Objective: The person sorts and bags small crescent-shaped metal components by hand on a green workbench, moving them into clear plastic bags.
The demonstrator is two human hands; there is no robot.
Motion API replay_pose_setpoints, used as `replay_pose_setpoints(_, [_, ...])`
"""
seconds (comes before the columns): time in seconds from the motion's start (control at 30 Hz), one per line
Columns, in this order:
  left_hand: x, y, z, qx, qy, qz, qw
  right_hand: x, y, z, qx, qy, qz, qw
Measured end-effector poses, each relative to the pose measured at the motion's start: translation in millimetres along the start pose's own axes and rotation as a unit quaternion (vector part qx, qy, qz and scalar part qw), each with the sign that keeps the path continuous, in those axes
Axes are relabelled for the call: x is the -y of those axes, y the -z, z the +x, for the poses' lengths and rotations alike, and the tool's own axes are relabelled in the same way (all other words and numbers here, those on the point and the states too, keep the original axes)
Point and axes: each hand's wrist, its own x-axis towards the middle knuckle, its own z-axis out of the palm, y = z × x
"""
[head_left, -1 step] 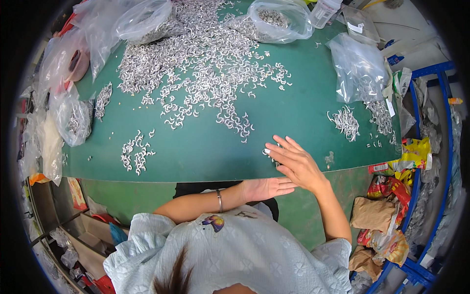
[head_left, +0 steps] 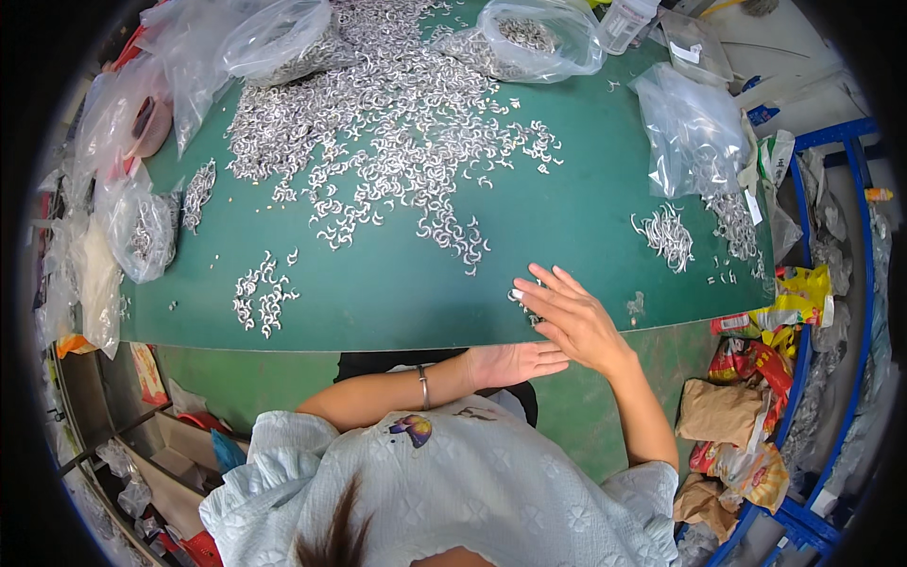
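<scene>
A green table (head_left: pixel 397 302) carries a wide scatter of small curved silvery metal pieces (head_left: pixel 397 142). My right hand (head_left: pixel 572 319) lies flat at the table's near edge, fingers apart, over a few loose pieces (head_left: pixel 519 299). My left hand (head_left: pixel 515 363) is just below that edge, palm up and open, beside the right hand; nothing shows in it. A thin bracelet (head_left: pixel 423 386) is on my left wrist. Smaller heaps of the same pieces lie at the near left (head_left: pixel 265 293) and at the right (head_left: pixel 666 234).
Clear plastic bags with metal pieces stand at the far side (head_left: pixel 543 38), the far left (head_left: pixel 283 42), the left edge (head_left: pixel 142 231) and the right (head_left: pixel 694 128). A blue metal rack (head_left: pixel 855 312) and crumpled packets (head_left: pixel 746 416) are on my right. Bins (head_left: pixel 179 454) sit under the table.
</scene>
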Motion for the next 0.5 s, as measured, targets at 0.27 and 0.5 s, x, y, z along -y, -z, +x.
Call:
replay_pose_setpoints(0.27, [2.8, 17.3, 2.8, -0.032, -0.03, 0.038, 0.998, 12.5, -13.4, -20.3, -0.053, -0.054, -0.074, 0.994])
replay_pose_setpoints(0.5, [7.2, 24.9, 6.2, 0.093, -0.027, -0.159, 0.983, 20.4, -24.7, -35.5, -0.089, -0.061, -0.071, 0.992])
